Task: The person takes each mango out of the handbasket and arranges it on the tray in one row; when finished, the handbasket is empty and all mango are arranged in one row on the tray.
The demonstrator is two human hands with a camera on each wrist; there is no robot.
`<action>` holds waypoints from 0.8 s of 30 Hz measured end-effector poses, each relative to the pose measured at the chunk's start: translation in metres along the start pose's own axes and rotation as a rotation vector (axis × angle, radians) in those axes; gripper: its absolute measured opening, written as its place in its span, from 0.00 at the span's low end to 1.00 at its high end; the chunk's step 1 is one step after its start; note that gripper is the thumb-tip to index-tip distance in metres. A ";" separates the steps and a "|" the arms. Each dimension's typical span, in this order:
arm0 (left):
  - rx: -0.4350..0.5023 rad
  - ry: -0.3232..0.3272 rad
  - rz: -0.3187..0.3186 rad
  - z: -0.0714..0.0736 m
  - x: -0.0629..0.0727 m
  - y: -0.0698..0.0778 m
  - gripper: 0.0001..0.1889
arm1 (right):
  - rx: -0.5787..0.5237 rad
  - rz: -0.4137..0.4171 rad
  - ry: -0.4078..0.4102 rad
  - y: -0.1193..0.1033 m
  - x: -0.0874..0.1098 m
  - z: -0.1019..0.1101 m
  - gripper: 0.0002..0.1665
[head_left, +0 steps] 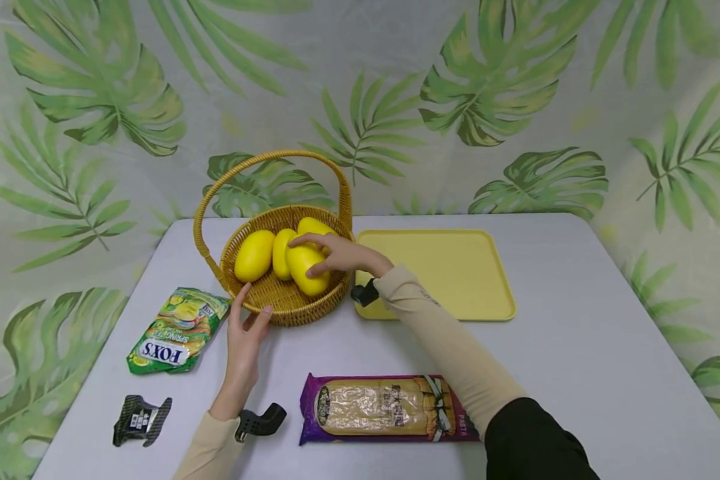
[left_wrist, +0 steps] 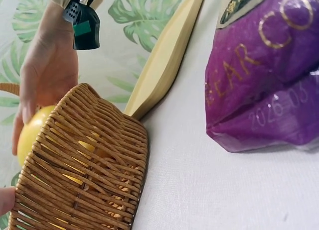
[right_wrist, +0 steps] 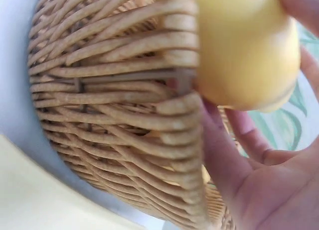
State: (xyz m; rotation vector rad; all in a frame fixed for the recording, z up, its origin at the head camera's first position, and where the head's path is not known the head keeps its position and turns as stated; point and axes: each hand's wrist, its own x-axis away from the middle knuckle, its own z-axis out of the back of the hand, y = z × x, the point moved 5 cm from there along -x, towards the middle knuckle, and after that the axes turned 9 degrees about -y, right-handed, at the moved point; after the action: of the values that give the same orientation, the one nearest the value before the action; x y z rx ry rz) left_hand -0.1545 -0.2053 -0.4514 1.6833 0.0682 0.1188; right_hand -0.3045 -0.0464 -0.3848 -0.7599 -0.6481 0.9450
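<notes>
In the head view, a round wicker basket [head_left: 303,315] with a tall arched handle holds several yellow mangoes, among them one mango [head_left: 255,256] at the left. My right hand [head_left: 348,256] grips another mango [head_left: 307,270] at the right side of the basket, fingers over its top and thumb on its near side. The right wrist view shows this mango [right_wrist: 244,46] just above the woven rim. My left hand [head_left: 246,337] holds the basket's front left rim with thumb and fingers. Only a fingertip of it shows in the left wrist view, against the wicker [left_wrist: 79,165].
A yellow tray [head_left: 438,273] lies right of the basket. A green FOX'S candy bag [head_left: 180,330] lies left of it. In front is a purple pasta pack [head_left: 384,409], partly under the right forearm. A small black packet [head_left: 142,420] lies at front left.
</notes>
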 end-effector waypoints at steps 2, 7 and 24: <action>0.000 0.002 0.001 0.000 0.000 0.000 0.32 | -0.063 0.018 0.025 0.000 0.004 0.004 0.36; 0.001 0.006 -0.002 0.000 0.000 0.000 0.32 | -0.156 0.048 0.066 -0.004 0.016 0.011 0.37; 0.001 -0.007 0.008 0.001 0.000 0.001 0.32 | -0.238 0.033 0.144 0.010 0.075 0.025 0.35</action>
State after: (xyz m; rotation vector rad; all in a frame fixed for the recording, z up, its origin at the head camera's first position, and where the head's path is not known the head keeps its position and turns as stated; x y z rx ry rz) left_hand -0.1545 -0.2063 -0.4501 1.6846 0.0562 0.1196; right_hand -0.2953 0.0310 -0.3669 -1.0430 -0.6292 0.8424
